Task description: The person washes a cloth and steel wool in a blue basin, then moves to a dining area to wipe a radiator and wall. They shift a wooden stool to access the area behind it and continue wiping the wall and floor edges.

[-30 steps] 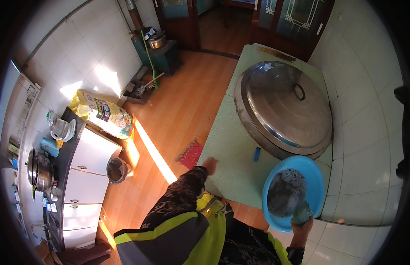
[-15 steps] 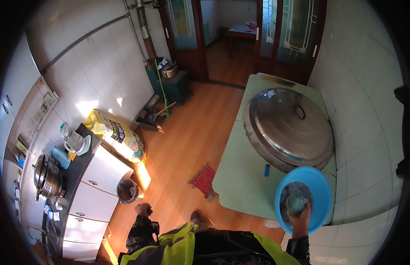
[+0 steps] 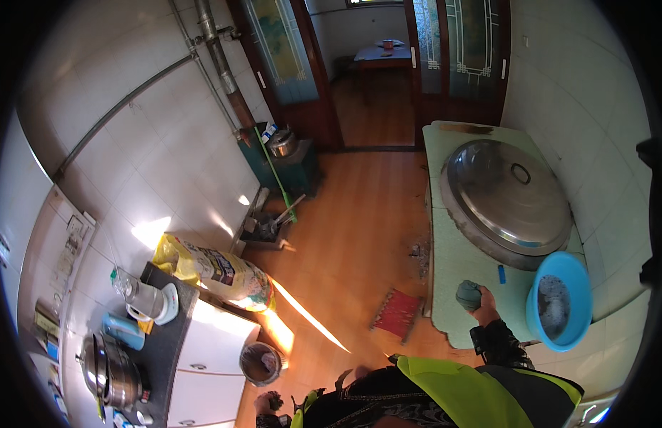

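My right hand [image 3: 484,305] is closed around a grey-green wet cloth [image 3: 467,292] and presses it onto the pale green counter [image 3: 452,264], just left of a blue plastic basin [image 3: 578,285] holding murky water. A big round metal lid [image 3: 506,192] covers a wok set into the counter behind the hand. A small blue object [image 3: 501,274] lies between the lid and the basin. My left hand [image 3: 264,404] hangs low at my side above the wooden floor, close to a small metal bucket [image 3: 258,362]; something dark shows by its fingers, too small to make out.
A red mat [image 3: 396,314] lies on the floor by the counter. A yellow sack [image 3: 213,267] leans on a white cabinet [image 3: 202,349] with pots and jugs on top. A broom and dustpan [image 3: 274,214] stand near a green stand with a pot. Wooden doors are at the far end.
My right hand has come out of the blue basin with the cloth and set it on the counter to the left. My left arm has dropped from the counter edge to my side.
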`<act>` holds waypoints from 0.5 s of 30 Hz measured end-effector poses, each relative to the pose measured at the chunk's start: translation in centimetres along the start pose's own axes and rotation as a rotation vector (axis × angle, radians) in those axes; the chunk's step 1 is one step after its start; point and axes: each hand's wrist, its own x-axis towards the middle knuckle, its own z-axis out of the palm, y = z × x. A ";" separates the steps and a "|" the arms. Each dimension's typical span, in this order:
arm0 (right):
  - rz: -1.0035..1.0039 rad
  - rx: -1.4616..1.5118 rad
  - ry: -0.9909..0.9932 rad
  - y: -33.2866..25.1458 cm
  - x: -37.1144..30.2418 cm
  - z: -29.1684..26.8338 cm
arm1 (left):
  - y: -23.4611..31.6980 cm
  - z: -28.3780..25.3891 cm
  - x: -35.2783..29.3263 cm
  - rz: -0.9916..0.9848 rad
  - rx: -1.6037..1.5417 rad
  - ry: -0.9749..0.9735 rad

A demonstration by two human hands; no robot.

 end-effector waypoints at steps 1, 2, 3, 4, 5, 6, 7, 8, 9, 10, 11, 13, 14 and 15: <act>-0.002 0.141 -0.121 0.8 0.6 0.1 | 0.8 -0.6 1.6 0.021 0.026 0.056; -0.013 0.125 -0.001 1.5 1.5 0.3 | 1.6 -0.7 3.4 0.062 0.051 0.113; -0.005 0.136 -0.013 2.0 2.0 -0.4 | 2.8 -0.5 5.3 0.215 0.167 0.178; 0.000 0.140 0.018 2.3 2.8 -1.2 | 4.7 -0.7 6.5 0.048 0.094 0.000; -0.041 0.151 -0.005 2.9 3.7 -2.1 | 6.2 0.9 8.6 0.175 0.213 -0.044; -0.098 0.144 0.019 3.4 4.6 -3.3 | 7.9 2.9 10.2 0.262 0.367 -0.021; -0.120 0.163 0.056 3.8 5.8 -4.2 | 9.6 4.9 10.9 0.323 0.332 -0.103; -0.148 0.165 0.117 4.3 7.1 -5.2 | 11.3 7.6 11.6 0.332 0.343 -0.113; -0.182 0.181 0.094 5.0 8.4 -6.0 | 13.2 10.9 12.4 0.139 0.273 -0.077; -0.205 0.060 0.254 5.8 9.6 -6.6 | 15.1 13.8 12.5 0.164 0.314 -0.267; -0.231 -0.047 0.328 6.4 10.7 -7.0 | 17.3 16.8 13.0 0.094 0.339 -0.305; -0.277 -0.184 0.481 8.1 12.3 -6.6 | 21.1 22.1 14.4 0.080 0.317 -0.390; -0.293 -0.215 0.561 8.7 12.7 -5.9 | 22.4 24.4 15.5 0.132 0.273 -0.428; -0.280 -0.236 0.699 9.4 12.7 -4.8 | 24.3 25.6 16.8 0.250 0.403 -0.431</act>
